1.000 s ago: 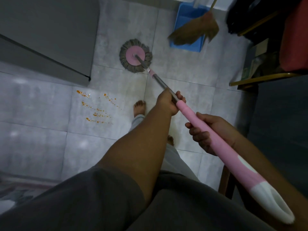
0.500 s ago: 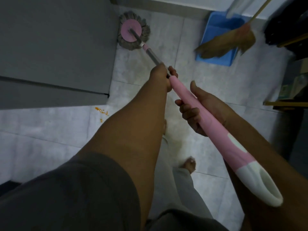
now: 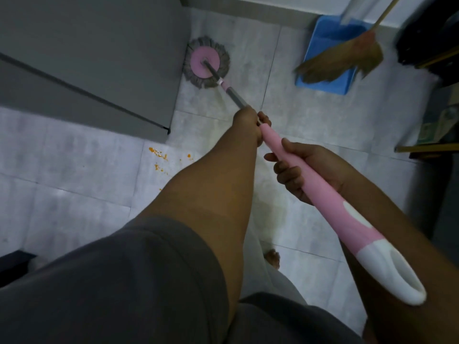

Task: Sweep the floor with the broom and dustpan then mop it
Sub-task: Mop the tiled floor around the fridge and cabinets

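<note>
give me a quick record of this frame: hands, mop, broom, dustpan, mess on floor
left hand: grips the mop handle where pink meets metal
right hand: grips the pink part nearer the body
mop head: flat on the floor beside the grey cabinet
broom: bristles over the dustpan
dustpan: blue, lying on the floor
mess: orange specks on a tile, apart from the mop head

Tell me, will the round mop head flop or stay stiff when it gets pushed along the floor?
Probably both. The grey fringe looks like soft strands, so it likely squashes and drags. The pink disc on top looks like hard plastic, so it should stay flat. Lying flat on the floor, it probably slides, not rolls.
</note>
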Tool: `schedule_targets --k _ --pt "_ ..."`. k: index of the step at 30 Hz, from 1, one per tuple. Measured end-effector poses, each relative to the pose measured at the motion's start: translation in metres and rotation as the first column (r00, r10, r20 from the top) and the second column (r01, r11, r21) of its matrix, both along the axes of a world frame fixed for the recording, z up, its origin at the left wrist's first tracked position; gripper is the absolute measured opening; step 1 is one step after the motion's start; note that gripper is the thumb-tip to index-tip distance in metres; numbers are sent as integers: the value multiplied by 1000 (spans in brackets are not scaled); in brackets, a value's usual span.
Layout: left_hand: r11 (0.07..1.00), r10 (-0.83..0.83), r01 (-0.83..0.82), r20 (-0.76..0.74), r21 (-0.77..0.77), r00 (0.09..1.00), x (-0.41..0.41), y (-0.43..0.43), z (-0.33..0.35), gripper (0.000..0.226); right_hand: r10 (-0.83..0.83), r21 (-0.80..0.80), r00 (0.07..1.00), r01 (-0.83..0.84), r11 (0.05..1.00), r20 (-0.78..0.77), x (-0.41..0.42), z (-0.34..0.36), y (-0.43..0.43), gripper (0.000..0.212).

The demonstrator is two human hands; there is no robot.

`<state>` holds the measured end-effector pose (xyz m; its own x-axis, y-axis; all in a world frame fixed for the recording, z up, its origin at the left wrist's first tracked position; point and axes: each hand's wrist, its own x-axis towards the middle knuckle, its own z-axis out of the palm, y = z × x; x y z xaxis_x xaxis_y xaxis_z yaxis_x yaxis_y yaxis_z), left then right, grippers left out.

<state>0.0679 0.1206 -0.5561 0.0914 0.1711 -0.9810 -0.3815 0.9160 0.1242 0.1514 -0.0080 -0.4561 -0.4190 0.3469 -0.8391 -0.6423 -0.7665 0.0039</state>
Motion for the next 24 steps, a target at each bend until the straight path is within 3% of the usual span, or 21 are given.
schedule_targets --k 4,12,17,24 --pt "993 -113 114 -31 40 993 -16 -95 12 35 29 -27 1000 -29 999 5 -16 13 -87 33" --pt "997 82 -82 -25 0 996 -55 -227 18 22 65 -100 997 -60 993 49 -52 29 -220 40" --pt "991 135 -135 -13 -23 991 -58 -216 12 24 62 -100 995 -55 993 74 -61 20 -211 39" --pt "1000 5 -3 -90 13 996 -63 -134 -5 19 32 -74 997 -26 997 77 -71 -6 -135 39"
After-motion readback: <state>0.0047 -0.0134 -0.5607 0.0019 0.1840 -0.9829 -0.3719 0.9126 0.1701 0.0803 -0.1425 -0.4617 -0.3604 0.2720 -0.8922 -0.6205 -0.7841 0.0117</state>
